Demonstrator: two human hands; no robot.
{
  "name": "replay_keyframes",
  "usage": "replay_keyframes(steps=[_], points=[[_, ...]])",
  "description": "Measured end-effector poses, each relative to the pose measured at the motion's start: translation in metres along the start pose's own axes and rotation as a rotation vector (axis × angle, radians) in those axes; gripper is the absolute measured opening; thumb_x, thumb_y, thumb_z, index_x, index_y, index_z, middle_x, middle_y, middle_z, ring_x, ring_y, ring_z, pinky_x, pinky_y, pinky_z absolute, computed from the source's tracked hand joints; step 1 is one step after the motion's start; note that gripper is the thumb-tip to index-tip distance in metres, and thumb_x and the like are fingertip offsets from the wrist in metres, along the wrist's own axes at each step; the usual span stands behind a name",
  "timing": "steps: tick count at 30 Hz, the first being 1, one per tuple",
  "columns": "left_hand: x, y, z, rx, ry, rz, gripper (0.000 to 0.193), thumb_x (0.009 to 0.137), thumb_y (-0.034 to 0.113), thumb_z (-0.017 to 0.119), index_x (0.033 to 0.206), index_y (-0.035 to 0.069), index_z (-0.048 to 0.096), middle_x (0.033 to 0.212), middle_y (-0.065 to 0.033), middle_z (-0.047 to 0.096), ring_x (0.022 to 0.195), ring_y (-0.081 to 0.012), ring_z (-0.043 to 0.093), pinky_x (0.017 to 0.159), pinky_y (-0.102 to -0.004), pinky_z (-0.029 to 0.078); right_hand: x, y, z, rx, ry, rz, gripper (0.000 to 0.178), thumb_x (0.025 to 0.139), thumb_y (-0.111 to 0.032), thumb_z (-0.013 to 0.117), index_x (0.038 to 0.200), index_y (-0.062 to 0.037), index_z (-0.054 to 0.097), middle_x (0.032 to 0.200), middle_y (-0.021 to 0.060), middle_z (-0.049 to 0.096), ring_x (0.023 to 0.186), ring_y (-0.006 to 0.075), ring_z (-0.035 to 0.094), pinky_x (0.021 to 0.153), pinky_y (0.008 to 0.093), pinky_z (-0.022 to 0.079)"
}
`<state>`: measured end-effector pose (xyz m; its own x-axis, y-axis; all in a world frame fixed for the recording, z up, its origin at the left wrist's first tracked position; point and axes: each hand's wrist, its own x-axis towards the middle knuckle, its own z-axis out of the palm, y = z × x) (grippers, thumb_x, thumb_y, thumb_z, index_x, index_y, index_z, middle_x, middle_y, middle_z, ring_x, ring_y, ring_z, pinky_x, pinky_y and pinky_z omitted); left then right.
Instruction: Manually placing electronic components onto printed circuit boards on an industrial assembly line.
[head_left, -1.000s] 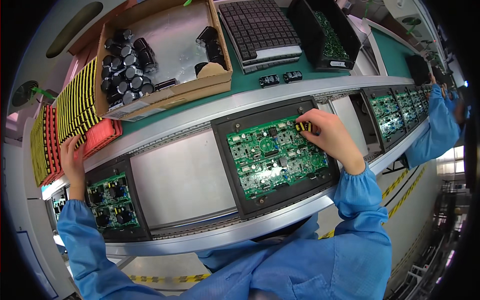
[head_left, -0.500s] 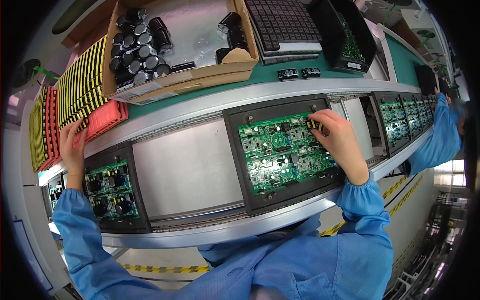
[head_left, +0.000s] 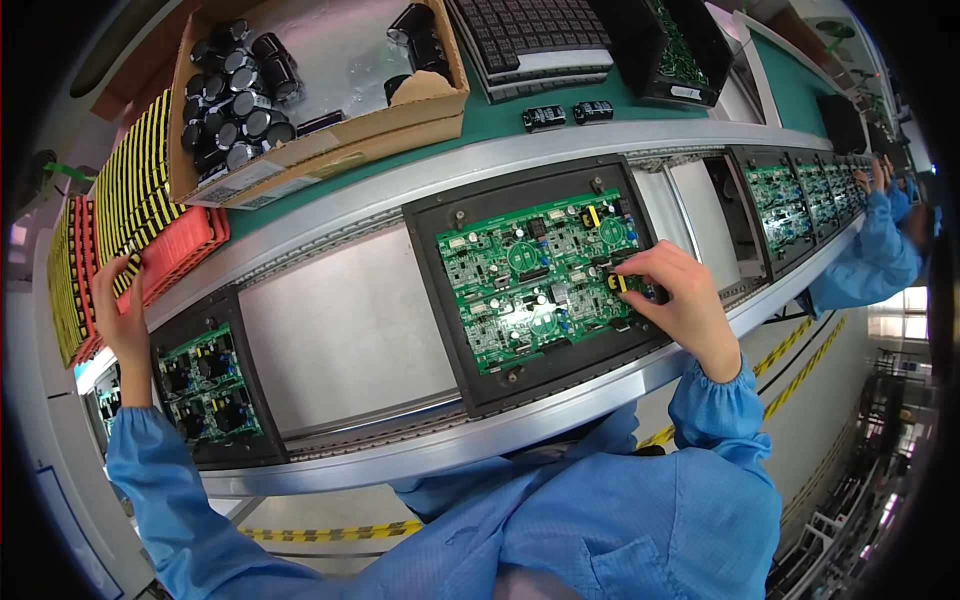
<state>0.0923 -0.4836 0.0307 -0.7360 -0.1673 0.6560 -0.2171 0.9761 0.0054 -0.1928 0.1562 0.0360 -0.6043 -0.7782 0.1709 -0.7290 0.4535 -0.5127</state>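
My right hand [head_left: 685,305] pinches a small yellow-and-black transformer [head_left: 616,283] between thumb and fingertips, low against the right part of a green circuit board panel [head_left: 490,335]. That panel lies in a black carrier frame [head_left: 425,245] on the conveyor. Another yellow-and-black transformer [head_left: 591,216] stands on the board near its far right corner. At the far left, the fingers of my left hand [head_left: 122,325] close at the near end of the rows of yellow-and-black transformers [head_left: 140,160], around a piece there. Beneath those rows are red trays [head_left: 190,250].
Black capacitors [head_left: 245,105] lie in a cardboard box [head_left: 370,135] behind the conveyor. Two capacitors [head_left: 545,118] lie on the green mat, near dark trays [head_left: 530,50] and a black bin [head_left: 685,90]. Filled boards [head_left: 205,375] sit left; more carriers [head_left: 780,205] and a co-worker [head_left: 870,250] are right.
My right hand has moved nearer, down the board, with a transformer. The transformer at the board's far right corner now stands free of my fingers. The left hand remains at the transformer rows.
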Motion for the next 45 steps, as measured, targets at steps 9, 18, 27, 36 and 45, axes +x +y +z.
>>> replay_keyframes(steps=[9,18,27,36,45], points=[[0.061,0.256,-0.023,-0.779,-0.456,-0.277,0.034,0.082,-0.006,0.075,0.113,0.003,0.064,0.114,-0.0060,0.067,0.103,-0.0146,0.066,0.092,-0.0288,0.053,0.000,0.001,0.002,-0.036,0.019,-0.090,0.036,0.069,0.005,0.083,0.102,-0.0031,0.073,0.095,0.0106,0.069,0.089,0.0287,0.066,0.077,0.0367,0.055],[0.074,0.362,0.072,-0.699,-0.593,0.225,0.024,0.082,0.014,0.077,0.104,0.014,0.070,0.098,-0.0058,0.071,0.094,-0.0280,0.066,0.079,-0.0416,0.056,0.005,0.006,0.004,-0.006,-0.007,-0.123,0.033,0.069,0.004,0.082,0.100,-0.0030,0.071,0.095,0.0102,0.069,0.089,0.0290,0.064,0.078,0.0374,0.054],[0.081,0.376,0.087,-0.519,-0.577,0.303,0.018,0.083,0.023,0.079,0.099,0.016,0.073,0.090,0.0007,0.072,0.089,-0.0205,0.065,0.069,-0.0359,0.058,0.001,0.019,0.000,0.189,0.180,-0.112,0.022,0.083,0.001,0.075,0.104,-0.0028,0.074,0.100,0.0103,0.068,0.079,0.0187,0.064,0.065,0.0281,0.050],[0.085,0.376,0.085,-0.460,-0.505,0.404,0.018,0.081,0.023,0.079,0.098,0.017,0.074,0.093,0.0062,0.073,0.091,-0.0171,0.064,0.068,-0.0333,0.058,-0.001,0.025,-0.004,0.269,0.208,-0.044,0.014,0.087,0.003,0.070,0.100,-0.0012,0.074,0.097,0.0107,0.069,0.080,0.0190,0.065,0.068,0.0283,0.051],[0.082,0.378,0.083,-0.359,-0.480,0.434,0.014,0.081,0.023,0.078,0.090,0.015,0.070,0.084,0.0042,0.069,0.089,-0.0184,0.063,0.067,-0.0353,0.058,-0.003,0.024,-0.008,0.273,0.213,-0.035,0.010,0.088,0.002,0.068,0.098,0.0007,0.072,0.094,0.0118,0.068,0.086,0.0243,0.067,0.076,0.0318,0.052]])
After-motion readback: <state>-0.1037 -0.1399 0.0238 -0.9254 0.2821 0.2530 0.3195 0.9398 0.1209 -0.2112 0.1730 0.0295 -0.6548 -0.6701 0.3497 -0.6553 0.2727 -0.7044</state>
